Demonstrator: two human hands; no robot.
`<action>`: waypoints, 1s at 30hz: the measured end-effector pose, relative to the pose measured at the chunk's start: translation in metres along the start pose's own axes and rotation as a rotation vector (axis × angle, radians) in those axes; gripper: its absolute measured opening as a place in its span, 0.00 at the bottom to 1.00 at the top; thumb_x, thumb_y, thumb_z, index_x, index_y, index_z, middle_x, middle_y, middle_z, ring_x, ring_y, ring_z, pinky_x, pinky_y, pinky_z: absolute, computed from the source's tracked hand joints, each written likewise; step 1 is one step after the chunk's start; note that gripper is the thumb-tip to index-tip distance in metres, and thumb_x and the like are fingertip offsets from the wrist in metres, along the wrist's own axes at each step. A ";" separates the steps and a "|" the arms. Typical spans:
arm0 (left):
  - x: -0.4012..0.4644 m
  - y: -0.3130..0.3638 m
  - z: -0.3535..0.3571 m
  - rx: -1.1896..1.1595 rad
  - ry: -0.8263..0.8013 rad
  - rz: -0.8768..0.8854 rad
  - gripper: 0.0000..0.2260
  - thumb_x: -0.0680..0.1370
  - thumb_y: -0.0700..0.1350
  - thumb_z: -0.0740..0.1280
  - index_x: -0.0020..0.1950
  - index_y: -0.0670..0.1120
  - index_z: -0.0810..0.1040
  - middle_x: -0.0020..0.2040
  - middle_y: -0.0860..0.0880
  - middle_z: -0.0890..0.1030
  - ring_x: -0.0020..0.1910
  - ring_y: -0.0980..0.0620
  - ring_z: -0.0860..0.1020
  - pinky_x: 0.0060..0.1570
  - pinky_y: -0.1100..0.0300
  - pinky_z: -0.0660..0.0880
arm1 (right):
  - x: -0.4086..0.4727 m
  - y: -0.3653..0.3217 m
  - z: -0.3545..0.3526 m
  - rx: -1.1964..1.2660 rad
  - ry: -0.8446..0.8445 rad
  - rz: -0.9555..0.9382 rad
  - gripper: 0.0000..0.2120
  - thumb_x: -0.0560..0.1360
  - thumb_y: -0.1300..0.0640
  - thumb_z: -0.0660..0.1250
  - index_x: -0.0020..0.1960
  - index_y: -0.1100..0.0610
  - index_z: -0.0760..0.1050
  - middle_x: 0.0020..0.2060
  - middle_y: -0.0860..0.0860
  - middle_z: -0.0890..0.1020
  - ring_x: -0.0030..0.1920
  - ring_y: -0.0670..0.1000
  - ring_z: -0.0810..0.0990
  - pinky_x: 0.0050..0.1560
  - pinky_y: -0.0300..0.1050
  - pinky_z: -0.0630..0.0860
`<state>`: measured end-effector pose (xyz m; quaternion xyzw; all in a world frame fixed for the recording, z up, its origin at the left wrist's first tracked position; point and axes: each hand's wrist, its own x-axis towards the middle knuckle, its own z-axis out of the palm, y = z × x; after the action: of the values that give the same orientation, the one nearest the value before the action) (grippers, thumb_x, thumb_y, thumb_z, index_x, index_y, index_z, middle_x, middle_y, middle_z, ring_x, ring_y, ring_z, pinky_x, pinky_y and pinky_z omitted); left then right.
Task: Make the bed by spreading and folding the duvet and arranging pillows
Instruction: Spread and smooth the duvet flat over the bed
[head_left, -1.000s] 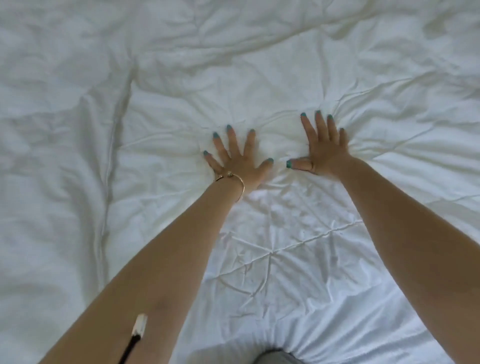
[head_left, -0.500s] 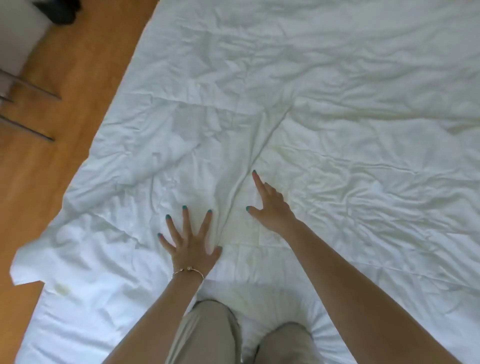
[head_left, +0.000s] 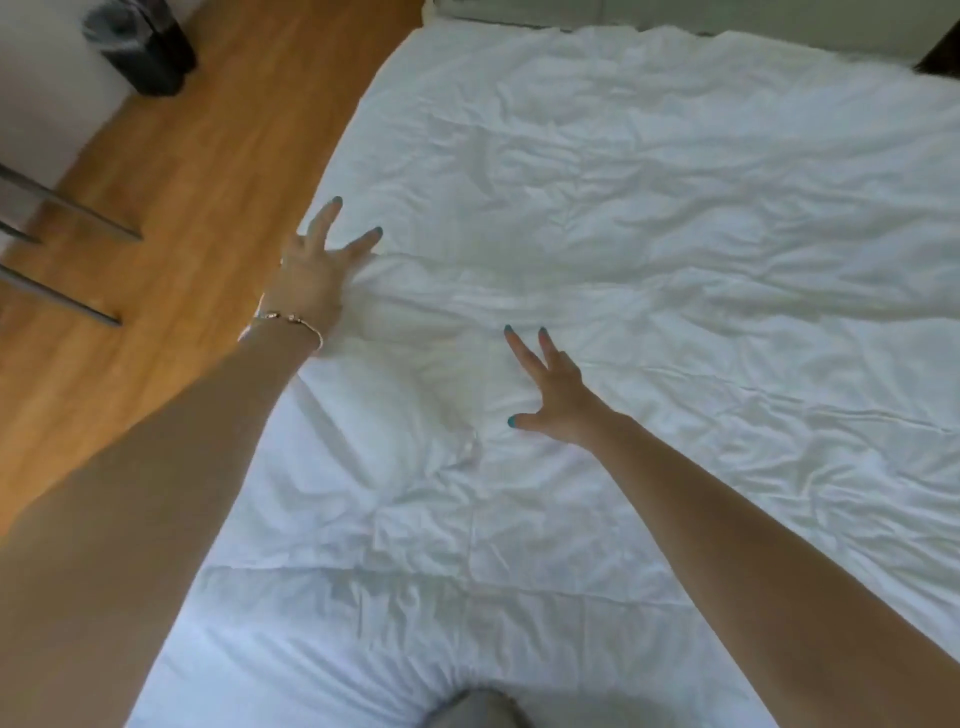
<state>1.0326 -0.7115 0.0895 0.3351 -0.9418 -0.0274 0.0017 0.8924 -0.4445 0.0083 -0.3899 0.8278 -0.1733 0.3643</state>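
Note:
A white, creased duvet (head_left: 649, 218) lies spread over the bed and fills most of the head view. My left hand (head_left: 317, 270), with a thin bracelet at the wrist, rests flat near the duvet's left edge, fingers apart. To its right and nearer to me, my right hand (head_left: 553, 387) lies on the duvet's middle with spread fingers. Neither hand holds any cloth. No pillow is in view. My knee (head_left: 478, 709) shows at the bottom edge on the bed.
Wooden floor (head_left: 171, 208) runs along the bed's left side. A dark bin (head_left: 145, 47) stands at the far left by a white wall. Thin metal legs (head_left: 62, 260) of some furniture cross the floor at the left.
My left hand has slid out leftward to the duvet's edge and my right hand has moved forward. The view has swung, so more floor and the bed's far end show.

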 end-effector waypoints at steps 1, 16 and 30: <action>0.024 -0.005 -0.004 0.066 0.010 -0.011 0.38 0.74 0.27 0.61 0.75 0.61 0.59 0.78 0.52 0.47 0.67 0.40 0.61 0.56 0.44 0.73 | 0.011 -0.004 -0.007 -0.036 0.016 0.011 0.52 0.72 0.52 0.73 0.72 0.28 0.34 0.77 0.44 0.35 0.78 0.60 0.41 0.69 0.61 0.62; 0.102 0.063 0.142 -0.225 -0.519 -0.268 0.52 0.65 0.65 0.73 0.74 0.67 0.37 0.76 0.49 0.31 0.74 0.37 0.31 0.65 0.27 0.53 | 0.112 0.030 -0.022 -0.277 -0.062 0.407 0.57 0.65 0.37 0.75 0.68 0.26 0.28 0.73 0.44 0.25 0.74 0.66 0.31 0.67 0.77 0.52; 0.075 0.039 0.134 -0.097 -0.603 0.060 0.52 0.64 0.71 0.68 0.73 0.66 0.33 0.77 0.56 0.33 0.76 0.45 0.33 0.70 0.33 0.49 | 0.130 0.035 -0.029 -0.278 -0.129 0.468 0.60 0.62 0.37 0.77 0.66 0.24 0.27 0.71 0.42 0.22 0.72 0.65 0.25 0.66 0.79 0.49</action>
<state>0.9471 -0.7222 -0.0433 0.2836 -0.9068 -0.1705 -0.2613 0.7968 -0.5228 -0.0533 -0.2446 0.8863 0.0562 0.3893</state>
